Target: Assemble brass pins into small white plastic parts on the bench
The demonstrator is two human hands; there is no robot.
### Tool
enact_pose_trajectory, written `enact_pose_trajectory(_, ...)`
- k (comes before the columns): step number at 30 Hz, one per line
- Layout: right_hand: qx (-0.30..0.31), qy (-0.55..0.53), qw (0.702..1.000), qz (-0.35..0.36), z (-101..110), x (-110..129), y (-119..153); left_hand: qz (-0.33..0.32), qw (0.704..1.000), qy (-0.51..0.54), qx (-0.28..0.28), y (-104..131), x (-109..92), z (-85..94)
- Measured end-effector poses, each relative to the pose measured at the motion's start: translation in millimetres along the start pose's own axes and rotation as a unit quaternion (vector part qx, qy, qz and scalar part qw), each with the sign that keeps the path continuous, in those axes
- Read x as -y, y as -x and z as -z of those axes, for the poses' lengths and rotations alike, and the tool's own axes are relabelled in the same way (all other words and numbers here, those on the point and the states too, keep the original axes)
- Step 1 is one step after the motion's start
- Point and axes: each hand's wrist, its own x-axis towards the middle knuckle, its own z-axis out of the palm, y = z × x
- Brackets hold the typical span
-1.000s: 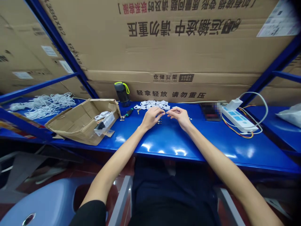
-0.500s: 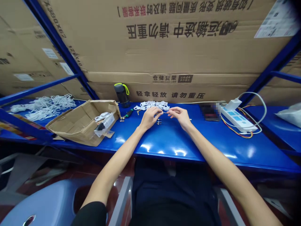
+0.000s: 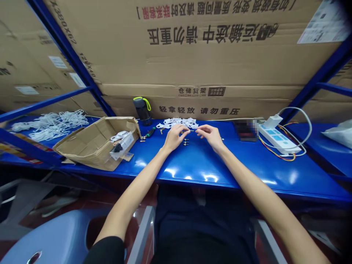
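Note:
My left hand (image 3: 175,137) pinches a thin, light metal pin (image 3: 191,131) between thumb and fingertips, and the pin points to the right. Just across from it, my right hand (image 3: 209,135) is closed in a pinch near the pin's free end; anything between its fingertips is too small to name. On the blue table below my hands lie several small brass-coloured metal pieces (image 3: 186,142). Behind my hands is a pile of white plastic parts (image 3: 176,122). A green-handled screwdriver (image 3: 150,132) rests left of my left hand, by more small brass pieces (image 3: 143,139).
An open cardboard box (image 3: 82,146) holding white parts stands at the left, with white cords (image 3: 59,123) beyond it. A dark bottle (image 3: 143,112) stands at the back. To the right are a dark flat object (image 3: 244,131) and a white power strip (image 3: 279,139) with cables.
My right hand has shifted very slightly, its fingertips still by the pin's end. The left hand stays almost in place with the pin.

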Motion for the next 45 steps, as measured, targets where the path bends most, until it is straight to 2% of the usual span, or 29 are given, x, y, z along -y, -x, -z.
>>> enact_pose_trajectory(7, 0.006, 0.0, 1.0, -0.002, -1, 2, 0, 0.006, 1.0, -0.003, 0.018, 0, -1, -0.2)
enact_pose_trajectory(19, 0.041, 0.049, 0.998, 0.024, 0, -9, -3, -0.005, 1.0, -0.001, 0.015, 0, -1, -0.8)
enact_pose_trajectory(27, 0.051, 0.047, 0.997, 0.026, -2, -7, -2, -0.004, 1.0, -0.003, 0.021, 1, 1, -2.6)
enact_pose_trajectory(32, 0.038, 0.039, 0.998, 0.013, -1, -6, -2, 0.001, 1.0, 0.0, 0.021, 1, 0, -2.1)
enact_pose_trajectory(39, 0.046, 0.034, 0.998, 0.026, -2, 1, 1, 0.003, 1.0, 0.008, 0.019, 1, -1, -1.4)
enact_pose_trajectory(45, 0.027, 0.04, 0.998, 0.028, -1, 1, 1, 0.008, 1.0, 0.012, 0.018, 1, 0, -2.0)
